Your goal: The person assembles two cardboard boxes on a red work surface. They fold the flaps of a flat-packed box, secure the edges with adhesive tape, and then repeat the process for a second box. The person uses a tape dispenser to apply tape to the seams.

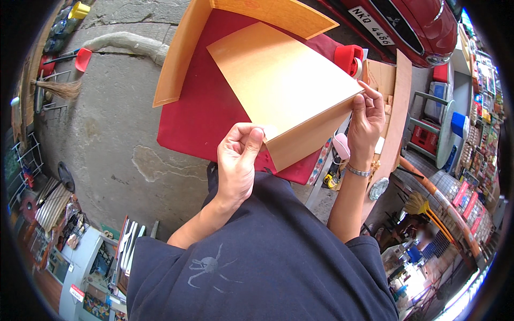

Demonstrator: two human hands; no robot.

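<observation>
A tan sheet of stiff paper or thin card [284,75] is held tilted above a red-covered table [187,125]. Along its near edge a strip is bent down at a crease. My left hand [237,163] pinches the near left corner between thumb and curled fingers. At the right end of the same crease, my right hand [368,120] grips the other corner, thumb in front and fingers behind. Beyond it, a second tan piece with upright folded sides [184,59] rests on the red cover.
Right of the table, a red tape dispenser [348,59], a pink rounded object [341,146] and a yellow-black tape measure [331,180] lie near a wooden plank [393,123]. A red car [417,27] stands close behind. Concrete floor [112,117] spreads to the left, with a broom [61,88].
</observation>
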